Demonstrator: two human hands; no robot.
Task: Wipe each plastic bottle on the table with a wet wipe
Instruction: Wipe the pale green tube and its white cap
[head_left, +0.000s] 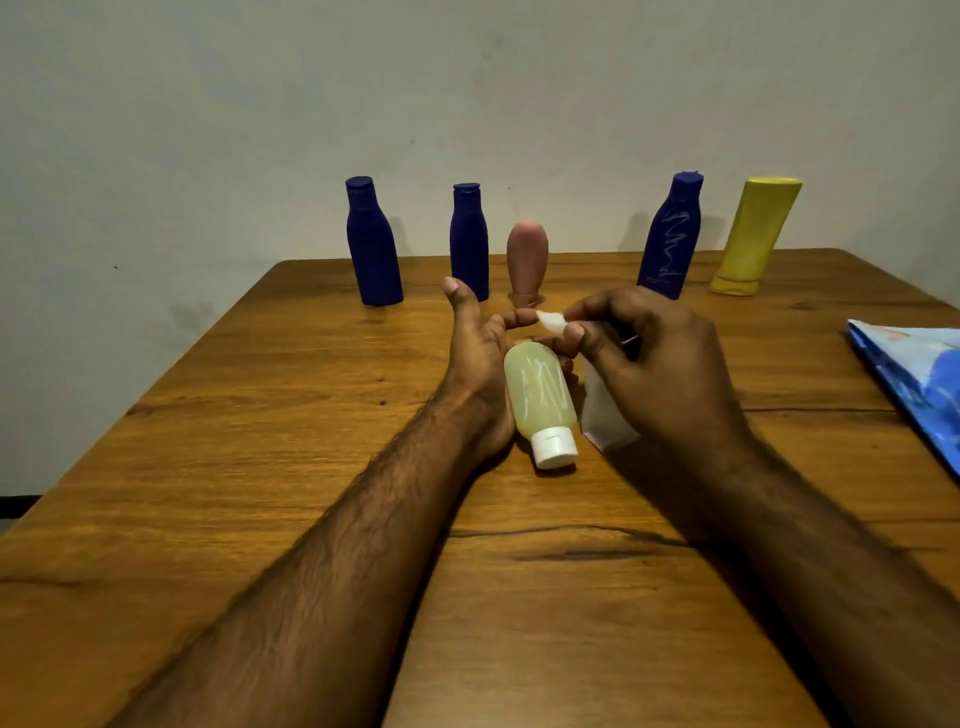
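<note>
Two hands: left hand (480, 358) cradles one pale bottle (540, 397), right hand (649, 364) pinches one wet wipe (551, 322); behind stand three blue bottles (373, 244), one pink bottle (527, 260), one yellow bottle (756, 234).

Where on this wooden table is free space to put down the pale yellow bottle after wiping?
Free: the wide gap in the back row between the pink bottle and the scribbled blue bottle, and the left side of the wooden table. Crowded: the right edge, where the blue packet lies.
</note>
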